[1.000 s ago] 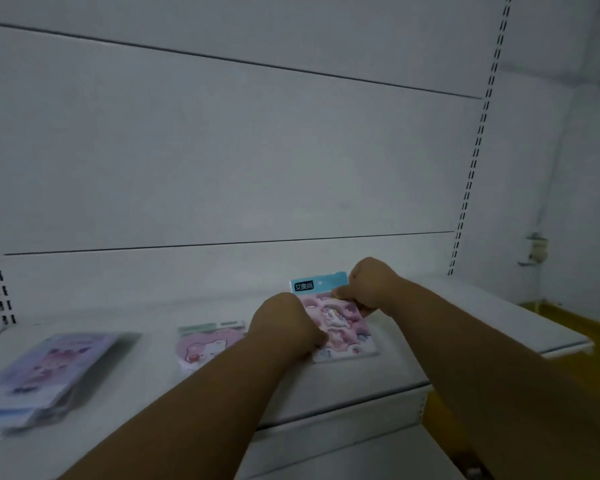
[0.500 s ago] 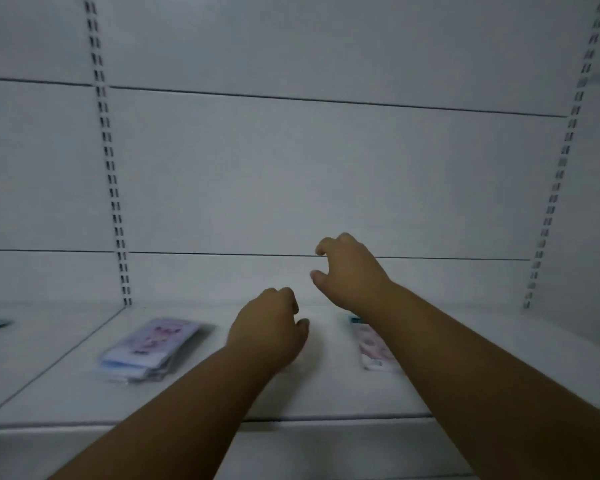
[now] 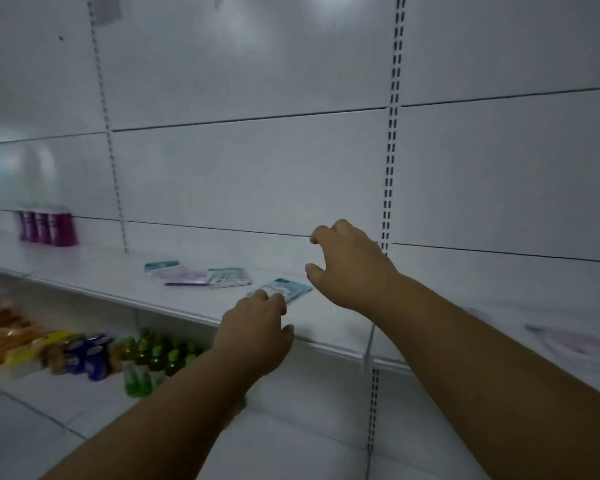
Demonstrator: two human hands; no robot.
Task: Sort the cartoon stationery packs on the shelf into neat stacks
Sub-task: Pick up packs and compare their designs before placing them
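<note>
A white shelf [image 3: 174, 299] runs across the view. On it lie a teal-topped pack [image 3: 284, 289] near the front, a lilac pack [image 3: 184, 276] with a teal header further left, and a pale green pack [image 3: 230, 276] beside it. A pink pack [image 3: 575, 344] lies blurred at the far right. My left hand [image 3: 257, 334] hovers at the shelf's front edge, fingers curled, just short of the teal-topped pack. My right hand [image 3: 350, 265] floats above the shelf to the right of that pack, fingers spread and empty.
Purple bottles [image 3: 47, 225] stand at the back left of the shelf. On the lower shelf sit green bottles [image 3: 153, 358], blue packets [image 3: 87, 355] and yellow-orange goods [image 3: 4, 341]. A slotted upright [image 3: 390, 168] rises behind my right hand.
Both hands let go of the pink pack and lifted off. The view swung left along the shelf, so new packs and the lower shelf's goods came into sight.
</note>
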